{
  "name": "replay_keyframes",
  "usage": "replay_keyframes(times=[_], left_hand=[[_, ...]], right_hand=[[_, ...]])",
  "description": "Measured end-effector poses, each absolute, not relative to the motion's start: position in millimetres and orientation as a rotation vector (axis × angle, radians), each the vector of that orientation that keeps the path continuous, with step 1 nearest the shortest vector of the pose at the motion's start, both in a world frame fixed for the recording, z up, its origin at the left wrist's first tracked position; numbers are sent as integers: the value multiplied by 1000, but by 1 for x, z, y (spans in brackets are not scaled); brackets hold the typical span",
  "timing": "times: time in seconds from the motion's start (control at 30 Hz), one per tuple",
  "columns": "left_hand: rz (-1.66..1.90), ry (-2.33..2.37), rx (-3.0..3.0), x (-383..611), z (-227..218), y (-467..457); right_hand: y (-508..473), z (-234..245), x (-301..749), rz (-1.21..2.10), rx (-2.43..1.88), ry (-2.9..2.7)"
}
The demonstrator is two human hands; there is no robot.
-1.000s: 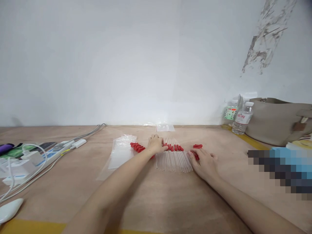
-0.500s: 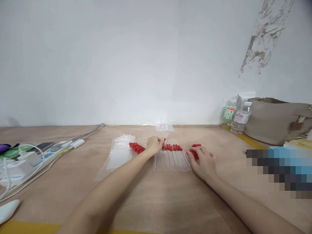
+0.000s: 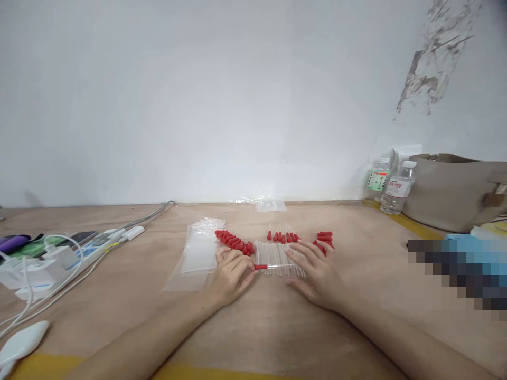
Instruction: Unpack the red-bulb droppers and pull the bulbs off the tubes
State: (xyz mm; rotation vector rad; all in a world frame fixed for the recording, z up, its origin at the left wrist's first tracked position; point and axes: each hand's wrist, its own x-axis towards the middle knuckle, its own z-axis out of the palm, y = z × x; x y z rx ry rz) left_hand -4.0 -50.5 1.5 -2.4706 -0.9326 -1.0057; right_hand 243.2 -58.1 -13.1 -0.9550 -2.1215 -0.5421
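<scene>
My left hand pinches the red bulb of a glass dropper, whose clear tube lies crosswise over the near ends of a row of clear glass tubes. Fingers apart, my right hand rests over the row's right side, beside the dropper's far end; I cannot tell whether it touches the dropper. Behind the row lie several droppers with red bulbs, their thin tips pointing to the wall. Loose red rubber bulbs sit left of the row, and more red bulbs are partly hidden behind my right hand.
Clear plastic bags lie flat on the wooden table at left, and another bag is by the wall. A power strip with cables stands far left. Water bottles and a grey-brown bag stand at back right.
My left hand has come back toward me from the far droppers and holds a dropper across the tubes. My right hand has moved left, off the right-hand red bulbs.
</scene>
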Motion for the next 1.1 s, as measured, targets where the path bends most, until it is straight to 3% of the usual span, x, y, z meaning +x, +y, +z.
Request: replay_keyframes(times=[0.33, 0.63, 1.1], left_hand=[[-1099, -894, -2391, 7, -5, -48], [-925, -832, -2466, 16, -8, -46], [-609, -741, -2685, 16, 1, -53]], right_hand=[[-52, -26, 218, -462, -963, -2105], [-54, -29, 211, -307, -968, -2156], [-62, -23, 223, -599, -705, -2190]])
